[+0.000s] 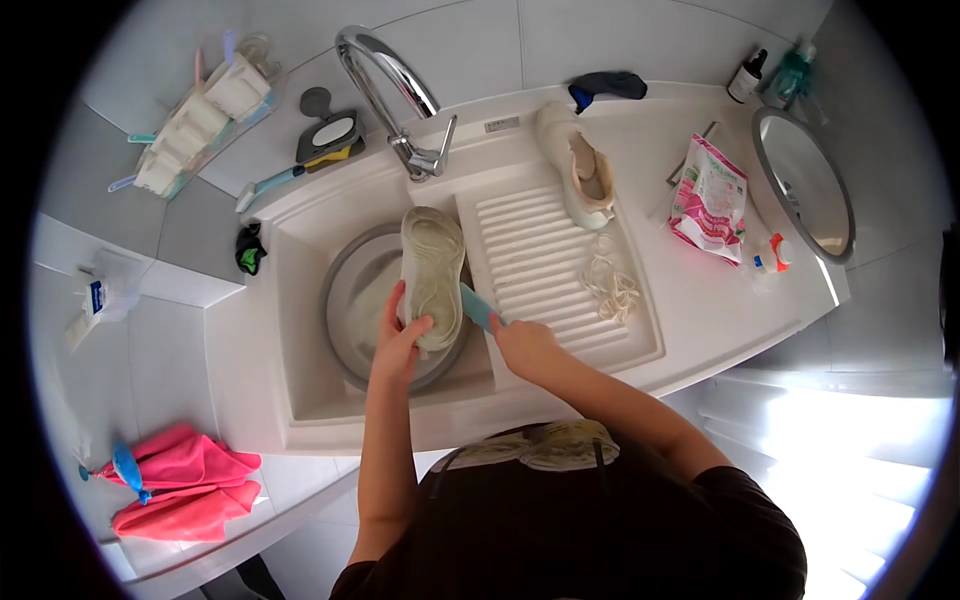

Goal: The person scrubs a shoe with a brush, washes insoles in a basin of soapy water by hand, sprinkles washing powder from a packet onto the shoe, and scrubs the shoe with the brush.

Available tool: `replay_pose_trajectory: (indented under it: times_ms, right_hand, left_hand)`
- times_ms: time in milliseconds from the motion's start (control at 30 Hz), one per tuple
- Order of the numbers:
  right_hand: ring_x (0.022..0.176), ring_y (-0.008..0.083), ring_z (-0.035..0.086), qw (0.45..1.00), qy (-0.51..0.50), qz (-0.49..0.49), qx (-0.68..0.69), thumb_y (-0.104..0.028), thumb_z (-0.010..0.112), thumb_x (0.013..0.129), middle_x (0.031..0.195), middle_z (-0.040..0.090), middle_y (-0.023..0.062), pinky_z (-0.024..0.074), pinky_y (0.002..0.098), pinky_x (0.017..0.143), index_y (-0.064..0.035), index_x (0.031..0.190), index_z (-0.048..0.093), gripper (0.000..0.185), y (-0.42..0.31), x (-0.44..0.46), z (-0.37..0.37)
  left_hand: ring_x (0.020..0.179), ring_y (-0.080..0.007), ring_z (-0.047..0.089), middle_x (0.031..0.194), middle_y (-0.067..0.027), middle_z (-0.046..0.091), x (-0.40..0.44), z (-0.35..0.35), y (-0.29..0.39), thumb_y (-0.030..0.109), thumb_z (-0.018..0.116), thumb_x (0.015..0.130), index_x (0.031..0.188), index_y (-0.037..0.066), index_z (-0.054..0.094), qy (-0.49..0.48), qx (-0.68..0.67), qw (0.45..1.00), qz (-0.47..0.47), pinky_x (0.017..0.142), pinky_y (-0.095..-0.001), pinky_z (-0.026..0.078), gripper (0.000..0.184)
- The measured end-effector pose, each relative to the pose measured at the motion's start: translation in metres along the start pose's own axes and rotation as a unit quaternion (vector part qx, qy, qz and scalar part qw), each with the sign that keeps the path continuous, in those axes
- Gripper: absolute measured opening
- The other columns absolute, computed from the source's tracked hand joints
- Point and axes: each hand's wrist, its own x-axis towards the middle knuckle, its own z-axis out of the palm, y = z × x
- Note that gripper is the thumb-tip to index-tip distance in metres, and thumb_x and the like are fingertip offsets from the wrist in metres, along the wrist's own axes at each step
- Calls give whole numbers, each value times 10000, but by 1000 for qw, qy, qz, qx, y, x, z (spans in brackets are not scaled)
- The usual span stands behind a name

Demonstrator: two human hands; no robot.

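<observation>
Left hand (398, 338) grips a shoe (433, 265), open room leftward to the sink's edge (281, 330); right hand (527, 350) clasps teal handle (477, 308)

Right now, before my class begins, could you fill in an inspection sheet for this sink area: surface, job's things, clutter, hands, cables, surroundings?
Surface: pale sink with ribbed washboard; round basin inside.
Job's things: pale shoe, sole toward the camera; teal handle, far end hidden; second shoe and shoelaces at the washboard.
Clutter: pink-and-white pouch and oval mirror, right side.
Hands: left hand grips the pale shoe; right hand grips the teal handle.
Cables: nothing seen.
Surroundings: chrome faucet, tiled wall, pink cloths at left.
</observation>
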Motion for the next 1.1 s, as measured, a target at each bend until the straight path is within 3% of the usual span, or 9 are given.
replay_pose_trajectory:
  times_ms: [100, 333, 467, 567, 633, 767, 833, 967, 1100]
  right_hand:
    - [776, 338, 658, 998, 21, 54, 2, -123, 432, 903, 842, 654, 185, 533, 455, 652, -1, 1196, 504, 325, 30, 11, -3]
    - [840, 366, 630, 973, 164, 165, 3, -136, 504, 858, 850, 648, 186, 503, 488, 694, -78, 1181, 551, 332, 106, -26, -19]
    - [835, 380, 616, 960, 237, 146, 40, -137, 532, 848, 872, 643, 184, 483, 488, 712, -115, 1237, 529, 389, 82, -36, -39]
    - [897, 395, 589, 949, 233, 166, 134, -89, 580, 818, 986, 616, 231, 466, 474, 772, -111, 1348, 425, 552, 68, -31, -45]
    - [826, 388, 597, 930, 341, 47, 129, -109, 546, 843, 912, 614, 191, 476, 473, 723, -129, 1357, 411, 532, 69, -20, -33]
    - [815, 399, 592, 937, 323, 70, 113, -101, 527, 854, 891, 596, 195, 477, 478, 715, -127, 1381, 366, 552, 57, 2, -13]
    - [831, 411, 577, 959, 235, 69, 143, -96, 523, 861, 863, 587, 231, 464, 459, 759, -76, 1404, 309, 583, 45, 10, -1]
    - [746, 391, 610, 981, 154, 90, 71, -140, 515, 879, 820, 587, 218, 491, 499, 658, -88, 1420, 275, 594, 4, 3, 15]
    - [757, 389, 624, 979, 180, 98, 19, -161, 472, 893, 835, 597, 205, 509, 489, 658, -103, 1429, 265, 577, 25, 27, -17]
  left_hand:
    - [1049, -157, 553, 1218, -95, 534, 11, -17, -7, 34, 685, 701, 1435, 85, 283, -24, 83, 995, 40, 797, -258, 467, 838]
    - [1113, -180, 513, 1253, -100, 504, 16, -9, -11, 31, 698, 680, 1433, 68, 284, -106, 36, 991, 66, 913, -282, 416, 860]
    - [1187, -190, 455, 1328, -95, 427, 26, 10, -18, -7, 680, 687, 1421, 80, 301, -165, 29, 979, 114, 981, -286, 368, 831]
    - [1239, -186, 395, 1356, -79, 385, 41, 7, -21, -27, 667, 687, 1398, 100, 341, -199, 44, 974, 99, 1010, -320, 343, 792]
    - [1246, -217, 380, 1351, -96, 380, 50, 5, -29, 31, 686, 688, 1381, 93, 363, -220, 77, 969, 83, 998, -347, 350, 768]
    - [1195, -290, 425, 1355, -133, 375, 84, -7, -63, 128, 716, 692, 1373, 83, 374, -161, 274, 939, 131, 968, -349, 375, 763]
    - [1151, -372, 450, 1319, -202, 422, 92, -6, -60, 242, 760, 669, 1380, 78, 351, -97, 438, 849, 279, 957, -385, 390, 837]
    - [1126, -414, 466, 1247, -254, 495, 81, 21, -28, 325, 797, 623, 1426, 92, 275, -99, 524, 817, 220, 954, -426, 394, 985]
    - [1099, -438, 486, 1162, -278, 553, 90, 14, -42, 381, 804, 609, 1469, 101, 163, -145, 514, 822, 198, 947, -444, 393, 1109]
